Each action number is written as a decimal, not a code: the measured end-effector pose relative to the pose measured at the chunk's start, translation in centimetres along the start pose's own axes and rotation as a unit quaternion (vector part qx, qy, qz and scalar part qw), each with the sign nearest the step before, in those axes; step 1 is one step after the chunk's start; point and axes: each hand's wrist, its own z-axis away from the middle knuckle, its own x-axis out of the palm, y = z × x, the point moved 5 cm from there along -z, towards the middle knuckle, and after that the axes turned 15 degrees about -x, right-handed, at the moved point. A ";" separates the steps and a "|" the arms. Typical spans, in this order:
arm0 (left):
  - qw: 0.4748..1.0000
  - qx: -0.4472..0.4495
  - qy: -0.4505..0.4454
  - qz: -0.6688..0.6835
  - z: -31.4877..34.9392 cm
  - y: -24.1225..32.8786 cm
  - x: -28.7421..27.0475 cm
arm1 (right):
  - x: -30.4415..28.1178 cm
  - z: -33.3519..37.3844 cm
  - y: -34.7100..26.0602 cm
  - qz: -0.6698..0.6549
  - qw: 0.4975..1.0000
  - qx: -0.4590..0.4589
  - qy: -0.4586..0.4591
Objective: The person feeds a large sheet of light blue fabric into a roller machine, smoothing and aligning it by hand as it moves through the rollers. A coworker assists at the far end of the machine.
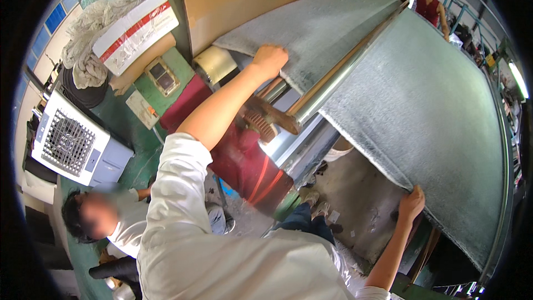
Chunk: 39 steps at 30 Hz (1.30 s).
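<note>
A wide grey-green sheet of fabric (pixel 422 105) is stretched over the machine, and its near edge looks pale and fuzzy. On the far side of a shiny metal roller (pixel 327 90) lies another stretch of grey fabric (pixel 316 33). My left hand (pixel 270 60) is closed on the near edge of that far stretch, left of the roller. Lower right, my right hand (pixel 411 203) grips the near edge of the wide sheet, its fingers curled round the border. Whether both stretches are one piece, I cannot tell.
A gear (pixel 260 125) and dark red machine housing (pixel 244 161) sit below my left forearm. Another person in a red vest (pixel 427 8) stands at the far right end. A seated person (pixel 119 222) is at lower left, near an air cooler (pixel 72 139). A white carton (pixel 136 33) stands upper left.
</note>
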 end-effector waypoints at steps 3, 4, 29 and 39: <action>0.991 -0.037 -0.125 -0.006 -0.1 -0.4 0.5 | -0.1 -1.0 -2.0 -0.023 0.999 0.026 -0.012; 0.991 -0.041 -0.124 -0.005 0.1 -0.7 0.4 | 0.0 -1.1 -2.3 -0.032 0.999 0.026 -0.009; 0.998 0.007 -0.047 -0.045 -1.8 -4.3 6.4 | 0.1 -4.7 -10.5 -0.127 0.989 0.038 -0.067; 0.995 0.045 0.015 0.089 -1.4 -2.0 3.4 | -1.0 -4.8 -11.9 -0.164 0.980 -0.112 0.018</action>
